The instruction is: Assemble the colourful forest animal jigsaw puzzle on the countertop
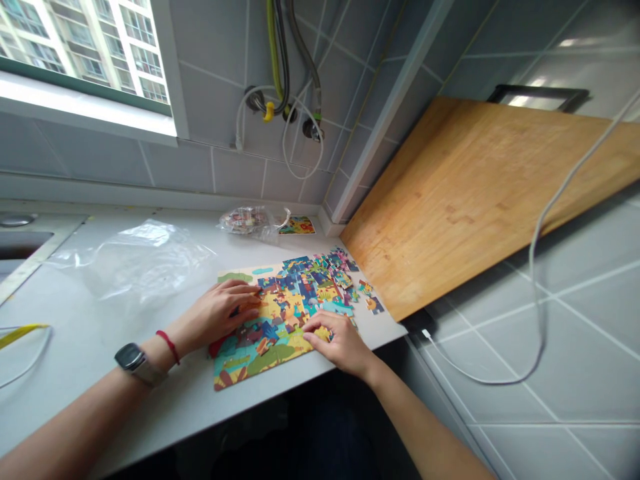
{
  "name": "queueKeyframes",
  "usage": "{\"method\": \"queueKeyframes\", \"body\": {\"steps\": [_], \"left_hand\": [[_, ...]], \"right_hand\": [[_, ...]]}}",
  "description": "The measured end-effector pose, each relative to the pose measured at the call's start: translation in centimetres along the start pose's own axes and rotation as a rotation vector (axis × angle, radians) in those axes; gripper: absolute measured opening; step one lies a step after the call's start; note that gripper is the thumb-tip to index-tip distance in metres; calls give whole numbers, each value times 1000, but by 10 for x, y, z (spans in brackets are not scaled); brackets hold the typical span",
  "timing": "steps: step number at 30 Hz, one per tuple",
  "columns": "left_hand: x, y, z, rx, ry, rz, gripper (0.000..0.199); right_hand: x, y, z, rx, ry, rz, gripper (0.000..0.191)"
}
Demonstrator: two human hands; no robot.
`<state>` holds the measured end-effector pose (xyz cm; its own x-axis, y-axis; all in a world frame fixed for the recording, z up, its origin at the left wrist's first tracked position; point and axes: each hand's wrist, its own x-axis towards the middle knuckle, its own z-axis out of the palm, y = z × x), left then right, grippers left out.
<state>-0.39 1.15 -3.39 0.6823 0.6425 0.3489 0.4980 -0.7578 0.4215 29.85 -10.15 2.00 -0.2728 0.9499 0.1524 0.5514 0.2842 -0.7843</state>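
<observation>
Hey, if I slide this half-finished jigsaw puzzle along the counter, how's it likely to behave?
The loose pieces at the far end look thin and light, so they would probably scatter. The interlocked section by the left hand might move together, though its joints could separate. The smooth-looking countertop would likely offer little drag.

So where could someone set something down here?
Bare countertop lies between the plastic sheet and the jigsaw puzzle, and along the front edge below the left forearm. Crowded around the left hand and right hand on the puzzle, and by the loose pieces beside the wooden board.
</observation>
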Motion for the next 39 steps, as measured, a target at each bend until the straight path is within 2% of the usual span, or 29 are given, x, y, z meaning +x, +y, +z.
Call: {"method": "queueKeyframes", "body": {"steps": [2,6,7,10,13,15,20,25,27,33,39], "left_hand": [[0,0,0,-12,2,-4,40],[0,0,0,-27,6,-12,40],[0,0,0,-29,7,-12,40],[0,-1,0,-24,3,-11,40],[0,-1,-1,-10,-4,-3,37],[1,0,-2,-3,-1,6,35],[2,4,-5,-16,-11,2,35],[2,8,-10,-95,-18,-32,49],[3,8,-13,-133,7,-59,55],[2,2,-19,-163,181,-166,62],[0,-11,-13,-174,219,-168,59]], "right_hand": [[-2,12,-18,-78,47,2,7],[16,48,-65,-237,322,113,14],[22,57,-75,-271,357,154,15],[41,79,-93,-399,300,262,25],[54,90,-93,-516,201,272,44],[59,94,-88,-554,176,261,49],[66,103,-84,-548,186,260,44],[66,113,-85,-575,187,260,47],[66,116,-85,-574,176,274,48],[63,118,-87,-554,194,266,54],[48,116,-96,-519,226,269,49]]}}
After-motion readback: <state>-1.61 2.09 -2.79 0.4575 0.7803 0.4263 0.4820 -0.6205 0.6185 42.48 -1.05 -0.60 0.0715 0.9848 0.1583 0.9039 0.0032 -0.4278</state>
